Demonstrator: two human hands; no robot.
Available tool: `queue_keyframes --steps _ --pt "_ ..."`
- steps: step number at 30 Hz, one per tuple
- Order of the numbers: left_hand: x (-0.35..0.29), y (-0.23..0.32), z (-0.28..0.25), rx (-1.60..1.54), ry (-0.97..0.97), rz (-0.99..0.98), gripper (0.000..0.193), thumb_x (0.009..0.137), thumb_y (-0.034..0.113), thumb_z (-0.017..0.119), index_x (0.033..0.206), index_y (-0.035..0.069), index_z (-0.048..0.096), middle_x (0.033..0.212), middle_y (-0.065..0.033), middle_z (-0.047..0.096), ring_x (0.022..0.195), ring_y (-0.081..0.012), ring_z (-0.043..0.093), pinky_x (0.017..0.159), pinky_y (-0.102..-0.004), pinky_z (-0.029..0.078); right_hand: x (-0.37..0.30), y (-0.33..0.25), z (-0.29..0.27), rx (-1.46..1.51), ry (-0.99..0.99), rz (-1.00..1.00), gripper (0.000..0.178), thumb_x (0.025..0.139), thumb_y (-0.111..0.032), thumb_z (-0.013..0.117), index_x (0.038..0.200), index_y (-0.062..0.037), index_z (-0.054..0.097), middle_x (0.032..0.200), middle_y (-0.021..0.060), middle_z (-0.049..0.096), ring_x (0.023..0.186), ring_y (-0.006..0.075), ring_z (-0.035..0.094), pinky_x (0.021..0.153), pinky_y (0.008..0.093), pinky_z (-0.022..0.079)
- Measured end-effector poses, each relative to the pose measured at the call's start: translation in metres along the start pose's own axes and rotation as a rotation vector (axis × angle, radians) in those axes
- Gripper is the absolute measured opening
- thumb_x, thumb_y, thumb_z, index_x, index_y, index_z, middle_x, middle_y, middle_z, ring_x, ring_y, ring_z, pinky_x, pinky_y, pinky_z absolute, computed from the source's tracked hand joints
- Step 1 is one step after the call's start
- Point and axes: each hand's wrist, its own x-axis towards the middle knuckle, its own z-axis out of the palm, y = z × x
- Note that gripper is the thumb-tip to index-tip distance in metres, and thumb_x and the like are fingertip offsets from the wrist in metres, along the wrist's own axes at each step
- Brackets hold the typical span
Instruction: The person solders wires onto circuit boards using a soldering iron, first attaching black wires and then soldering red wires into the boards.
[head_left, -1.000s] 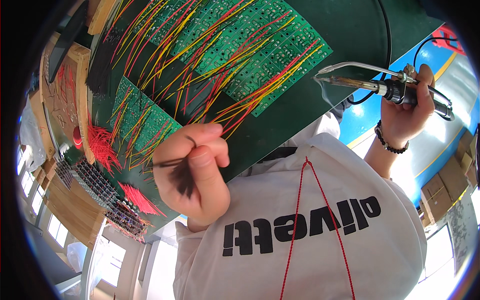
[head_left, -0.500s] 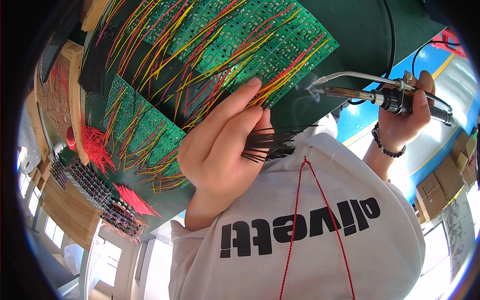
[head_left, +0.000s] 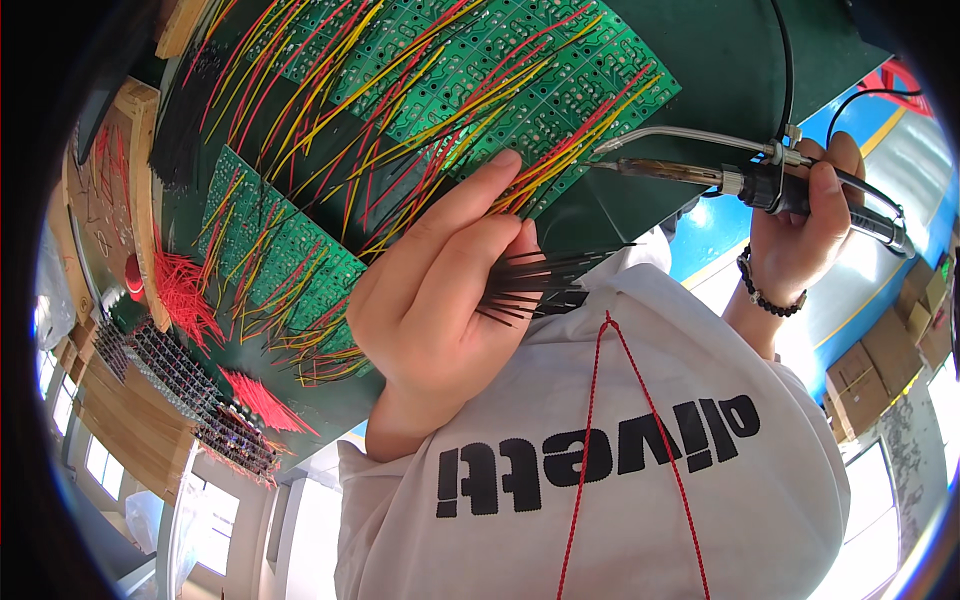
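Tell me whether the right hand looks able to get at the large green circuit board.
Likely yes: the right hand holds a black-handled metal soldering iron, its tip appearing near the circuit board, with nothing visible between.

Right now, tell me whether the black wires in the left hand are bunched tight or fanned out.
Fanned out: the black wires splay apart where they leave the left hand.

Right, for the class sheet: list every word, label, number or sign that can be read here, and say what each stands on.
White shirt: one large black word, upside down in this view; legible, but I won't copy it out.
Green circuit boards: any print is too small to read.
Cardboard boxes: no readable label.
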Motion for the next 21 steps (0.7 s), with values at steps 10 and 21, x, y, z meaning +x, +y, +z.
queue_keyframes --steps 10,21 --pt "0.002 0.001 0.001 0.016 0.002 0.021 0.016 0.058 -0.007 0.066 0.071 -0.003 0.057 0.09 -0.0158 0.063 0.073 -0.0196 0.063 0.061 -0.0235 0.05 0.001 -0.003 0.004 -0.135 0.025 -0.058 0.027 0.071 -0.009 0.06 0.064 -0.008 0.033 0.056 -0.0005 0.04 0.048 0.0051 0.03 0.045 0.0175 0.025" --pt "0.001 -0.003 0.0 0.004 0.011 0.016 0.015 0.058 -0.008 0.065 0.069 -0.002 0.056 0.089 -0.016 0.063 0.071 -0.0191 0.063 0.059 -0.0231 0.05 0.002 -0.014 0.003 -0.104 0.052 0.023 0.021 0.08 -0.019 0.044 0.068 -0.0094 0.029 0.054 0.0013 0.039 0.04 0.0038 0.028 0.04 0.0175 0.027"
